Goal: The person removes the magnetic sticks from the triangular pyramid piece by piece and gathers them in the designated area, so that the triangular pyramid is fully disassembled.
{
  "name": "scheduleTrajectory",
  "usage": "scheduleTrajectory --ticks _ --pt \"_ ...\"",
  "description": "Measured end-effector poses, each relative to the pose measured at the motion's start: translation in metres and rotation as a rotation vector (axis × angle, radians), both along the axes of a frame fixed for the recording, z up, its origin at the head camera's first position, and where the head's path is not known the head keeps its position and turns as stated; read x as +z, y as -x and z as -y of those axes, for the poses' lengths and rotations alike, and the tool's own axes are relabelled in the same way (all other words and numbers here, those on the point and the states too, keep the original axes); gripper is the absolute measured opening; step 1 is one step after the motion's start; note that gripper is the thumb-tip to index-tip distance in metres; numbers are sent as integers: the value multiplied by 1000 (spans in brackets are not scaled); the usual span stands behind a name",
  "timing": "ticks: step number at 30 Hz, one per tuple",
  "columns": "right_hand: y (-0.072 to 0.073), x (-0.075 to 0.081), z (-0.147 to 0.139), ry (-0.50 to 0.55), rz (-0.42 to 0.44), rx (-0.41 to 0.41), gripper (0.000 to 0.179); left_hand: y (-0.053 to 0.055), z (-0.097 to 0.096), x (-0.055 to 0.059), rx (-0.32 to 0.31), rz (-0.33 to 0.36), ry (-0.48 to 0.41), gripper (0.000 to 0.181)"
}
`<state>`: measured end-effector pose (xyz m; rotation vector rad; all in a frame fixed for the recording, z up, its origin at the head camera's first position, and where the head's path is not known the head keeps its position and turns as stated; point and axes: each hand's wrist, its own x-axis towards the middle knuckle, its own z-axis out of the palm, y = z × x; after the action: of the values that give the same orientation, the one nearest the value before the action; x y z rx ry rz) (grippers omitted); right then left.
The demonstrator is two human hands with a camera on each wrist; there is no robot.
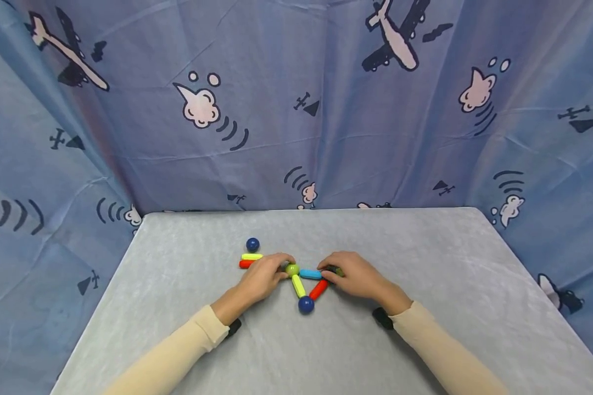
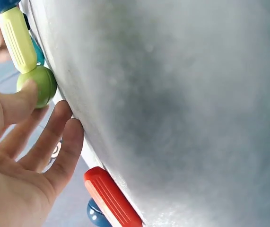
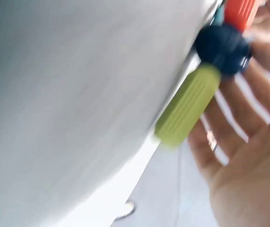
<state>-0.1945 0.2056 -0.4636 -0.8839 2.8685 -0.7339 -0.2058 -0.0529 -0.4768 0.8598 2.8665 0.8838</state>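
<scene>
Light-blue rod (image 1: 310,274), red rod (image 1: 319,289) and yellow rod (image 1: 298,286) lie triangle-wise on the grey tabletop (image 1: 281,356), between left hand (image 1: 262,278) and right hand (image 1: 358,275), in the head view; probably light, stiff plastic.

Left wrist: thumb and fingers pinch the smooth, perhaps slippery green ball (image 2: 44,85).

Right wrist: digits pinch a navy ball (image 3: 220,47); its ribbed yellow-green rod (image 3: 189,106) should grip better.

Staged in a curtained tabletop booth, recognisable by a blue-violet fabric curtain (image 1: 277,66) printed with cartoon aeroplanes (image 1: 396,39) and pale puffs of cloud (image 1: 201,108), hung behind and along both sides of a pale grey, round-cornered table (image 1: 425,241); not identifiable further as home, lab or office
</scene>
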Motion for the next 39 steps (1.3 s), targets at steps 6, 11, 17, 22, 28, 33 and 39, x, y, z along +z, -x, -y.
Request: scheduleTrajectory --ticks 6,11,17,22,28,33,39 --pt "-4 -3 -26 16 55 91 34 1 2 -1 -89 -14 65 38" --pt "-5 -3 -27 -21 43 68 34 0 1 -2 -119 -32 92 34" --pt "-6 -4 -23 -92 8 27 33 -1 2 -1 -153 -77 106 33" --pt "-6 -5 -22 -90 -24 42 33 0 3 -1 -208 -130 157 31" --pt "-6 -5 -21 -74 -28 60 33 -1 3 2 -226 -151 185 29" --pt "-7 -3 -21 -73 -13 32 33 -4 5 2 -193 -127 208 31" --pt "-9 -4 -27 -92 -9 -40 32 -10 15 3 -114 -82 192 31"
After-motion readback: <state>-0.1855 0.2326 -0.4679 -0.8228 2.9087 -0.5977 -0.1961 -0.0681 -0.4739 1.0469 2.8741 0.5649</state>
